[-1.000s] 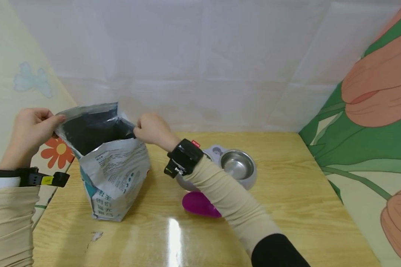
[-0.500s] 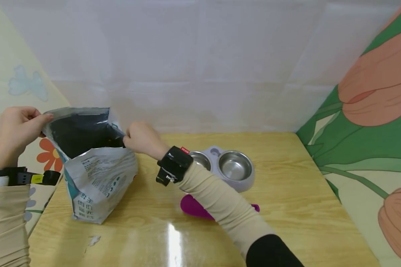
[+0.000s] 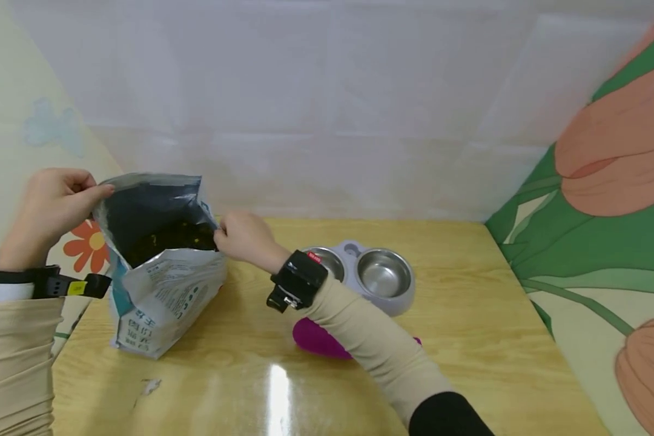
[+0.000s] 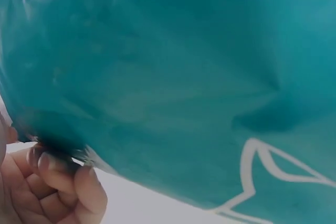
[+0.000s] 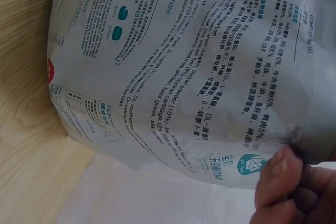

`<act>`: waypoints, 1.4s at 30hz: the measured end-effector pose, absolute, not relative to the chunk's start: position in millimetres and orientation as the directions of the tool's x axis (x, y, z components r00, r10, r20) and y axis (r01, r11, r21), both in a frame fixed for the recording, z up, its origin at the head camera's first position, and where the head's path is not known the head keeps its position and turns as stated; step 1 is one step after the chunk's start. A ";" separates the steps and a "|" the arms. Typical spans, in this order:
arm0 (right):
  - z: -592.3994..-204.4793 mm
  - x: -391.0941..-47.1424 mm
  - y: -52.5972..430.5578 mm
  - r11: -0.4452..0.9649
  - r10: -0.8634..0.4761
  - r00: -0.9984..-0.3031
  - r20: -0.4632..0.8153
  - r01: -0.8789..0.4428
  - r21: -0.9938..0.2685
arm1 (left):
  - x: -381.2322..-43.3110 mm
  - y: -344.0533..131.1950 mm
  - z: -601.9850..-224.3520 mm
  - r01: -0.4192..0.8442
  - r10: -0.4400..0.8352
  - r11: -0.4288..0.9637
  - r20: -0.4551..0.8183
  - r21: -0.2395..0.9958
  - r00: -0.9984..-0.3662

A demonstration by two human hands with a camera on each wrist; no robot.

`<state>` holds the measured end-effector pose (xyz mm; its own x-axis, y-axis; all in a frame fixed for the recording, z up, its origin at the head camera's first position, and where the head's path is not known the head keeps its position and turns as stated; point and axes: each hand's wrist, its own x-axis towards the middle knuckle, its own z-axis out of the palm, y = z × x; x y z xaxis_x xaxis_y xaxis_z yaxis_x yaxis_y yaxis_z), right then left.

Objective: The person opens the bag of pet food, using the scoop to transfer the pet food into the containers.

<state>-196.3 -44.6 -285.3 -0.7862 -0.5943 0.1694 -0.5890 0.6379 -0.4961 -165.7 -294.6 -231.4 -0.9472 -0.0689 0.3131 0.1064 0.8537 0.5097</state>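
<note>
A white and teal pet food bag stands on the table at the left in the head view, its mouth spread wide. Dark brown kibble shows inside against the silver lining. My left hand pinches the left end of the rim between thumb and fingers. On the opposite end of the rim, my right hand grips the edge with curled fingers. The left wrist view is mostly filled by the bag's teal side. Printed text covers the white back panel in the right wrist view.
A lilac double bowl stand with two steel bowls sits behind my right forearm. A magenta scoop lies in front of it, partly hidden by the sleeve. White sheeting backs the wooden table.
The bag's mouth has tipped toward me and dropped a little on the right, along with my right hand. Kibble inside has come into view. Both hands keep their hold on the rim.
</note>
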 end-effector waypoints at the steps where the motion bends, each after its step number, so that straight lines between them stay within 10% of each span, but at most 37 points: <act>1: -286.5 -195.7 -42.1 0.639 -0.594 -0.787 0.166 -0.587 -0.496 | -165.2 -292.6 -231.4 0.120 -0.056 0.851 0.317 0.511 -0.947; 42: -361.8 -180.4 36.2 0.643 -0.447 -0.816 0.366 -0.577 -0.504 | -172.4 -194.2 -259.3 0.576 0.367 0.656 0.460 0.489 -0.809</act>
<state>-180.4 36.2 -361.8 -0.8164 -0.4465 0.3661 -0.5773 0.6427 -0.5036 -172.4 -194.2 -259.3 -0.8086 0.3674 0.4595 0.5756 0.6556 0.4888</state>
